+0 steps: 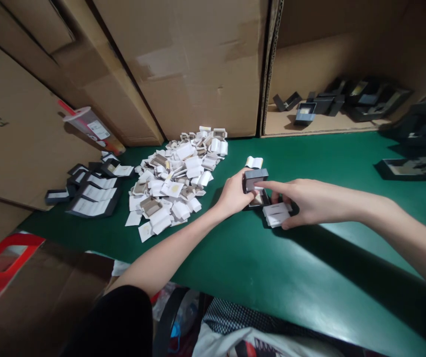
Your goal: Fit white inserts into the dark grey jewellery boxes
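green covers the surface (328, 267) in front of you, and over it your left hand (235, 191) is closed around a small dark box (256, 174), its lid raised. your right hand (294, 196) comes in from the other side: the index finger reaches into the open box, while the thumb and the remaining fingers pinch a white insert (276, 215) just beside it, low over the surface. a loose white piece (254, 162) lies just beyond your left hand.

to the left of that hand you have a broad heap of white inserts (177, 181), some folded, some flat, a few showing brown insides. farther left, open dark boxes with white linings (95, 193) stand close together, near a plastic cup (88, 126) with a red straw (66, 107), tilted beside the cardboard.

tall cardboard cartons (198, 64) line the back. at the right, an open carton (309, 59) holds more dark boxes (324, 103), and a blurred cluster of dark cases (424, 134) sits at the right edge.
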Demonstrator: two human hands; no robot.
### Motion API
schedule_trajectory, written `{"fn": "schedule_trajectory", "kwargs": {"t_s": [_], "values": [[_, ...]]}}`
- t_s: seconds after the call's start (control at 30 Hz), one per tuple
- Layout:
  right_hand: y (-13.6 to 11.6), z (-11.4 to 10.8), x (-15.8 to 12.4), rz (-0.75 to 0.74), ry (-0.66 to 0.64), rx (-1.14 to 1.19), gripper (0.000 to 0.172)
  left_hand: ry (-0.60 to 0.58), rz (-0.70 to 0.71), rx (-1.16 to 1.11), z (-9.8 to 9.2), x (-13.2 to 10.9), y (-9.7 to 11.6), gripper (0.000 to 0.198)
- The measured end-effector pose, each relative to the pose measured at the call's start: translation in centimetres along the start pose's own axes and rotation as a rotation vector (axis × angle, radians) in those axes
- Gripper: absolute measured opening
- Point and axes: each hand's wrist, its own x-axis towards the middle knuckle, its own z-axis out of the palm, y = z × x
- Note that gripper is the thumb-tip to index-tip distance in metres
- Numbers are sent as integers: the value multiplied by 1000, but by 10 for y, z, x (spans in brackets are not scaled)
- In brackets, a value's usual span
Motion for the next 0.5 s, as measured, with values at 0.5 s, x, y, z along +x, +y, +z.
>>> {"fn": "schedule_trajectory", "kwargs": {"t_s": [0.5], "values": [[1, -4, 8, 8, -58, 80, 82, -5, 25, 55, -2, -1, 4, 33]]}}
